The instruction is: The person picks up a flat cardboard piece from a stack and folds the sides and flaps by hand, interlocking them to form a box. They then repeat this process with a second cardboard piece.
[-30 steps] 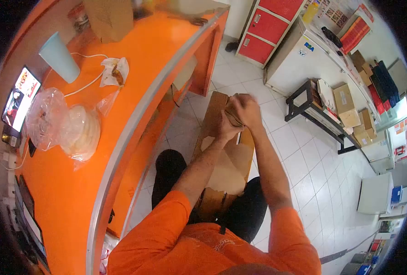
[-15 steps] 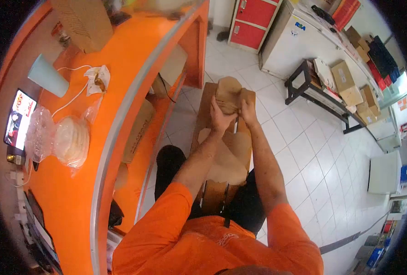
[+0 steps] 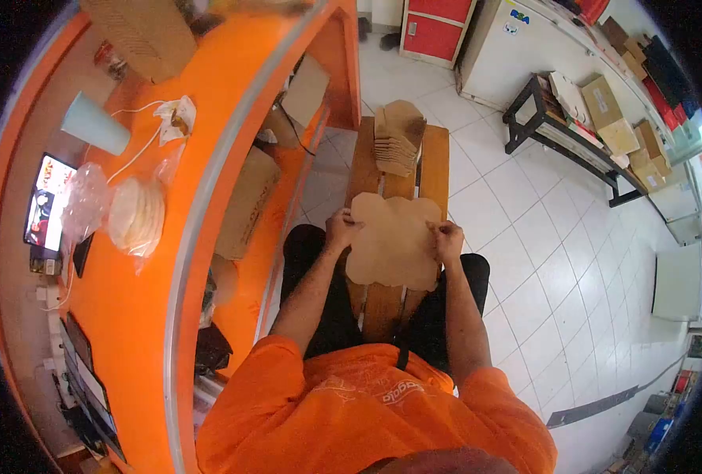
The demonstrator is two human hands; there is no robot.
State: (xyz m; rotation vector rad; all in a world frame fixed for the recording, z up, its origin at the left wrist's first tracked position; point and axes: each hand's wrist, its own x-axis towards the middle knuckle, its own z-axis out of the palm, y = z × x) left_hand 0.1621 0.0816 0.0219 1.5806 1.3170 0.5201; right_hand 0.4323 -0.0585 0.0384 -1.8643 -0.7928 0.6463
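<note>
A flat brown cardboard sheet with a scalloped edge lies over the wooden bench between my knees. My left hand pinches its left edge, and my right hand has the right edge between thumb and fingers. Just beyond it, at the bench's far end, stands a stack of folded brown cardboard pieces, nested together and apart from both hands.
To the left runs an orange counter holding a light blue cup, a phone and plastic-wrapped flat round items. Cardboard pieces fill the shelf below. A black rack with boxes stands at the right.
Both hands have let go of the folded stack at the far end and come back towards me. They now grip the flat sheet by its sides, spread out squarely.
</note>
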